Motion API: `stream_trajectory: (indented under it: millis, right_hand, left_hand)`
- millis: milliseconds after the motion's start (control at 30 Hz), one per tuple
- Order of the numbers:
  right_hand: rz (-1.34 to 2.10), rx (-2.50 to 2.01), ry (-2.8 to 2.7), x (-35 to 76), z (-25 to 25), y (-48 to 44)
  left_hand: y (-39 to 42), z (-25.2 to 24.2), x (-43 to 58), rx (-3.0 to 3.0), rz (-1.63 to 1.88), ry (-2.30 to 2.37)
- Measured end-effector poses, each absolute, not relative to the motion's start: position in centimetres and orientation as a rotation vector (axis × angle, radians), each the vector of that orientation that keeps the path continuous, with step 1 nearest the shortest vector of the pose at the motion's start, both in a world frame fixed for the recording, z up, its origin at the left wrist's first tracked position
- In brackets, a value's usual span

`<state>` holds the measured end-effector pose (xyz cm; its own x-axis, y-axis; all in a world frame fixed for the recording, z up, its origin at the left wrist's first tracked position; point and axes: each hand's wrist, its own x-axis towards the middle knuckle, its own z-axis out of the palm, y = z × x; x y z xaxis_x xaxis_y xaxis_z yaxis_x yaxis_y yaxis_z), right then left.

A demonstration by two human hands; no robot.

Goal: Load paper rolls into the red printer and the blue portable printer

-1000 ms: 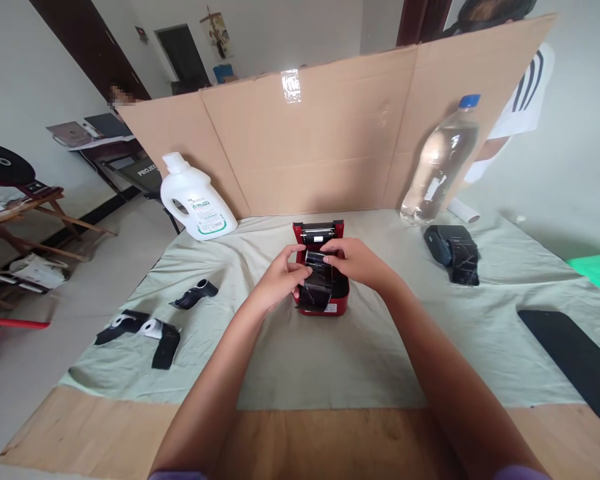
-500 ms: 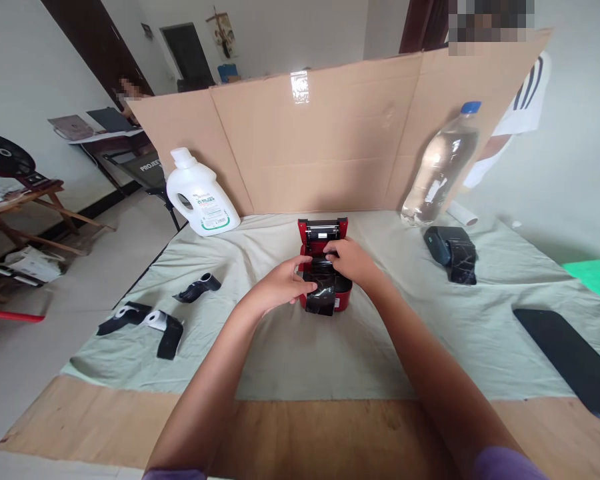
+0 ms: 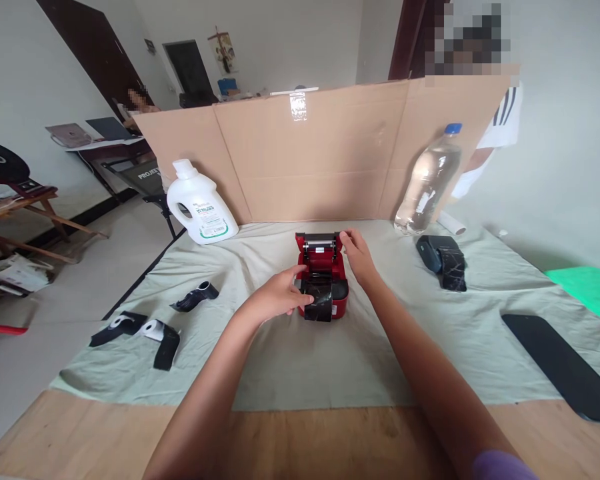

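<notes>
A small red printer (image 3: 336,308) stands open in the middle of a pale green cloth (image 3: 330,353), its lid (image 3: 321,244) tilted up at the back. A black paper roll (image 3: 319,297) lies in its bay, with a strip hanging over the front. My left hand (image 3: 280,297) pinches that black strip at the printer's left front. My right hand (image 3: 359,257) rests at the right end of the raised lid, fingers curled on it.
A cardboard screen (image 3: 330,153) stands behind the cloth. A white detergent jug (image 3: 198,203) sits back left, a clear water bottle (image 3: 429,180) back right. Black rolls (image 3: 150,330) lie left, another black roll (image 3: 443,260) right, a dark phone (image 3: 555,363) far right. A person stands behind the screen.
The black roll went from held above the printer down into its bay. My right hand left the roll and moved up to the lid. My left hand stayed on the strip.
</notes>
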<state>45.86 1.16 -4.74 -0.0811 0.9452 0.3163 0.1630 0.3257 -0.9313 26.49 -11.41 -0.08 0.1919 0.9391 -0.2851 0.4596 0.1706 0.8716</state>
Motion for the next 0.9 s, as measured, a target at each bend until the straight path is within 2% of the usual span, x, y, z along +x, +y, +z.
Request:
stream_trajectory:
  millis: [167,433,600,900]
  right_hand:
    - [0.939,-1.044,-1.576,46.3,-5.8,-1.7]
    - [1.236,-0.827,-1.497,46.6,-10.1,-3.1]
    - [1.242,-0.784,-1.454,46.5,-11.1,-3.4]
    - [1.262,-0.766,-1.467,46.8,-11.6,-2.4]
  left_hand:
    - [-12.2,0.9,26.6,1.475,0.535,1.404]
    - [-12.3,1.6,26.1,1.496,0.441,1.453]
    - [-9.9,-0.2,25.0,1.483,0.630,1.735]
    - [-7.2,-3.7,23.5,1.096,0.643,1.443]
